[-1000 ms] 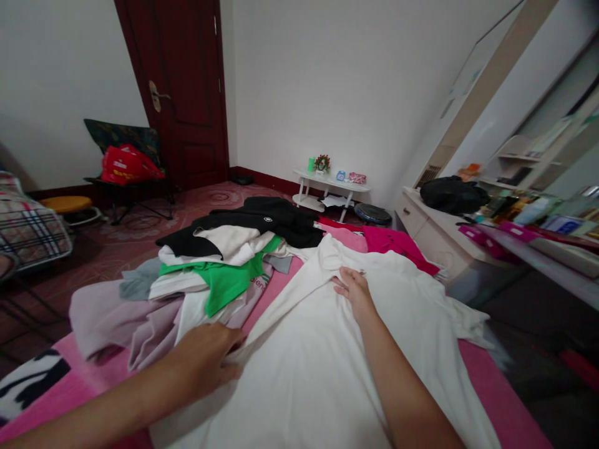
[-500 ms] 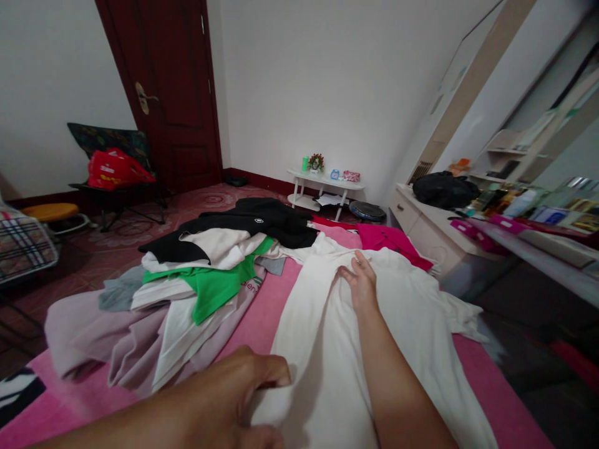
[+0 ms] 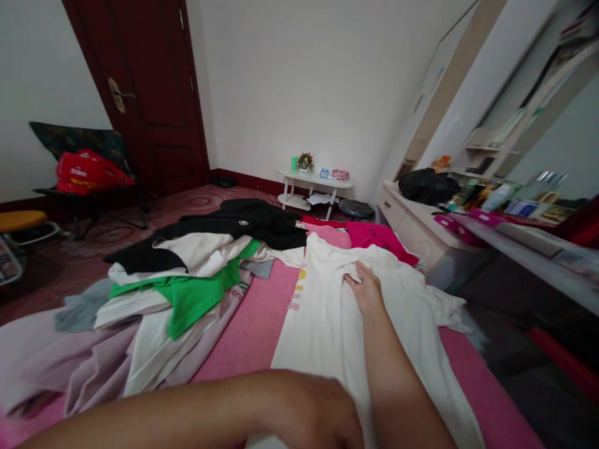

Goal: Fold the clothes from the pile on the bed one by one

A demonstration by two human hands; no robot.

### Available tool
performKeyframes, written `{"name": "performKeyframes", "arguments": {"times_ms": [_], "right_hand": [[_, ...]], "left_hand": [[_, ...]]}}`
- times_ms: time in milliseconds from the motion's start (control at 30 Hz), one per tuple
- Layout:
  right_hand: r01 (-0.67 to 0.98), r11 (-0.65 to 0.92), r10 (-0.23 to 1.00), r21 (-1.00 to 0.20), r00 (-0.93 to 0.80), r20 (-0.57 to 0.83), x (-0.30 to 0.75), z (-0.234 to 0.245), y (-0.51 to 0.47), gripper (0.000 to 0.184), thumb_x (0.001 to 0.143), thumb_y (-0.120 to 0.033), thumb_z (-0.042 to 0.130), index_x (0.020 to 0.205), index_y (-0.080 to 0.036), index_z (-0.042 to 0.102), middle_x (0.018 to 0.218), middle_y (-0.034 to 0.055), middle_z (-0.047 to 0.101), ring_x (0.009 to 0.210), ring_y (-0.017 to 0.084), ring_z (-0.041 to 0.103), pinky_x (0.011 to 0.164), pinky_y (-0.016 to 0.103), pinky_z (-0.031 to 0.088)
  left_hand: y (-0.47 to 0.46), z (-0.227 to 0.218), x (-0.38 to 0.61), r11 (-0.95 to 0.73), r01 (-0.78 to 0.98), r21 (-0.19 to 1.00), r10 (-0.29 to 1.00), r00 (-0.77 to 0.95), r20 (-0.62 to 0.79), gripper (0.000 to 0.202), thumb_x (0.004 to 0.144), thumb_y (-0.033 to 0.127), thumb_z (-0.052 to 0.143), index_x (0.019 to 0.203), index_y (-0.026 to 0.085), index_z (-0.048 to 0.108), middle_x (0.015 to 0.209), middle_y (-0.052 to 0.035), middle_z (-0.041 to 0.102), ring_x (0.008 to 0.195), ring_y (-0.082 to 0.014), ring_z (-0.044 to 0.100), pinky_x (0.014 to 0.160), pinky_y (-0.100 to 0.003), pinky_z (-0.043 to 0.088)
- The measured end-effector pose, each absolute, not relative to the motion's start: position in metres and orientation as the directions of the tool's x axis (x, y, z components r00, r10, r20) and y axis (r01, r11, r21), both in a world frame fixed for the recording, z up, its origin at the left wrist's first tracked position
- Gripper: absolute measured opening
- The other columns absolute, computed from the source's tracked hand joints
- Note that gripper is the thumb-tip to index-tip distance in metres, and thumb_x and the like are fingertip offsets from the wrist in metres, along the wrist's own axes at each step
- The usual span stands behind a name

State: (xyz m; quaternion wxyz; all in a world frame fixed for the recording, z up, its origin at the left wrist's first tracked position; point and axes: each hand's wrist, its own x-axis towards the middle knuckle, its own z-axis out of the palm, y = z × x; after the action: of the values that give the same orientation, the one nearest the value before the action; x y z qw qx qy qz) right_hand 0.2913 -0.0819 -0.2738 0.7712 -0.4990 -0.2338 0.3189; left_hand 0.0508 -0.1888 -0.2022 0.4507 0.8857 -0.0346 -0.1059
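Observation:
A white T-shirt (image 3: 318, 312) lies on the pink bed cover, with faint coloured print showing along its left edge. My right hand (image 3: 367, 287) pinches the fabric near the upper part of the shirt, raising a small fold between thumb and fingers. Low in the view, my left hand (image 3: 318, 408) is bent across the shirt's lower end. Its fingers curl down onto the cloth, and their tips are partly cut off by the bottom edge. To the left is a heap of clothes with a green garment (image 3: 187, 293), a black garment (image 3: 243, 221) and a mauve garment (image 3: 93, 355).
The pink bed cover (image 3: 253, 318) shows between heap and shirt. Magenta clothing (image 3: 379, 237) lies at the far end. A dresser (image 3: 407, 218) bearing a black bag (image 3: 428, 186) stands right. Beyond are a small white table (image 3: 313, 179) and a chair with a red bag (image 3: 91, 171).
My left hand has moved right across the lower shirt, turning its fingers down. The shirt's left side now lies flatter, with its print exposed. My right hand keeps its pinch; the view shifted slightly.

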Motion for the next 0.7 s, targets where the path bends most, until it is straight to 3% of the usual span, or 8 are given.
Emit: {"name": "performKeyframes", "arguments": {"times_ms": [67,100,167,233,333,500,600,700], "right_hand": [[-0.219,0.291,0.709,-0.931,0.703,0.056,0.293,-0.278,-0.082,0.032,0.061,-0.036,0.072,0.087,-0.019,0.063,0.114,0.0077,0.06,0.109,0.024,0.054,0.075,0.041,0.058],[-0.193,0.286,0.702,-0.938,0.709,0.068,0.292,-0.279,-0.082,0.034,0.062,-0.037,0.071,0.089,-0.019,0.064,0.115,0.0078,0.06,0.108,0.024,0.055,0.074,0.041,0.058],[-0.127,0.271,0.688,-0.954,0.719,0.1,0.291,-0.279,-0.082,0.039,0.064,-0.038,0.069,0.097,-0.019,0.064,0.115,0.0083,0.06,0.105,0.024,0.057,0.075,0.041,0.057],[-0.034,0.256,0.664,-0.966,0.732,0.151,0.289,-0.278,-0.081,0.047,0.066,-0.039,0.067,0.107,-0.018,0.063,0.116,0.0089,0.061,0.105,0.024,0.058,0.081,0.042,0.055],[0.137,0.221,0.592,-0.966,0.768,0.245,0.291,-0.277,-0.084,0.05,0.068,-0.037,0.064,0.112,-0.015,0.063,0.119,0.0106,0.06,0.112,0.026,0.054,0.099,0.044,0.043],[0.371,0.066,0.384,-0.926,0.847,0.367,0.293,-0.273,-0.092,0.051,0.064,-0.025,0.06,0.111,-0.007,0.063,0.138,0.0216,0.041,0.132,0.035,0.031,0.113,0.048,0.013],[0.63,-0.106,0.353,-0.769,0.747,0.563,0.29,-0.266,-0.087,0.045,0.072,-0.023,0.052,0.114,-0.01,0.061,0.139,0.019,0.041,0.13,0.031,0.035,0.112,0.044,0.017],[0.801,-0.355,0.573,-0.483,0.594,0.565,0.294,-0.257,-0.07,0.041,0.082,-0.02,0.04,0.119,-0.013,0.057,0.131,0.0136,0.052,0.123,0.024,0.044,0.104,0.037,0.031]], "left_hand": [[-0.173,-0.2,0.067,-0.741,0.217,0.636,0.238,0.97,-0.053,0.014,0.077,0.021,0.053,0.069,0.019,0.064,0.065,-0.0028,0.065,0.058,-0.0174,0.06,0.056,-0.026,0.044],[-0.163,-0.202,0.074,-0.766,0.332,0.55,0.425,0.904,0.048,0.019,0.079,0.018,0.049,0.082,0.018,0.068,0.078,-0.0063,0.069,0.069,-0.0202,0.064,0.063,-0.028,0.047],[-0.142,-0.211,0.087,-0.756,0.483,0.442,0.616,0.753,0.232,0.035,0.082,0.017,0.046,0.114,0.015,0.062,0.112,-0.0144,0.065,0.1,-0.0264,0.062,0.084,-0.035,0.048],[-0.124,-0.229,0.094,-0.736,0.542,0.406,0.669,0.676,0.309,0.053,0.085,0.025,0.048,0.136,0.01,0.044,0.14,-0.0191,0.044,0.128,-0.0311,0.043,0.103,-0.043,0.037],[-0.109,-0.256,0.095,-0.724,0.581,0.37,0.682,0.683,0.263,0.064,0.089,0.044,0.045,0.141,0.008,0.037,0.15,-0.0203,0.029,0.141,-0.0346,0.018,0.113,-0.052,0.017],[-0.112,-0.268,0.089,-0.756,0.559,0.341,0.644,0.728,0.235,0.064,0.091,0.052,0.034,0.142,0.014,0.038,0.153,-0.0174,0.024,0.142,-0.033,0.014,0.114,-0.055,0.009],[-0.115,-0.262,0.09,-0.744,0.568,0.352,0.655,0.724,0.217,0.064,0.091,0.051,0.032,0.143,0.013,0.037,0.153,-0.0178,0.023,0.142,-0.0336,0.012,0.114,-0.056,0.009],[-0.114,-0.257,0.09,-0.727,0.574,0.378,0.665,0.726,0.177,0.064,0.091,0.049,0.033,0.144,0.013,0.037,0.153,-0.018,0.021,0.143,-0.0336,0.009,0.114,-0.056,0.007]]}}
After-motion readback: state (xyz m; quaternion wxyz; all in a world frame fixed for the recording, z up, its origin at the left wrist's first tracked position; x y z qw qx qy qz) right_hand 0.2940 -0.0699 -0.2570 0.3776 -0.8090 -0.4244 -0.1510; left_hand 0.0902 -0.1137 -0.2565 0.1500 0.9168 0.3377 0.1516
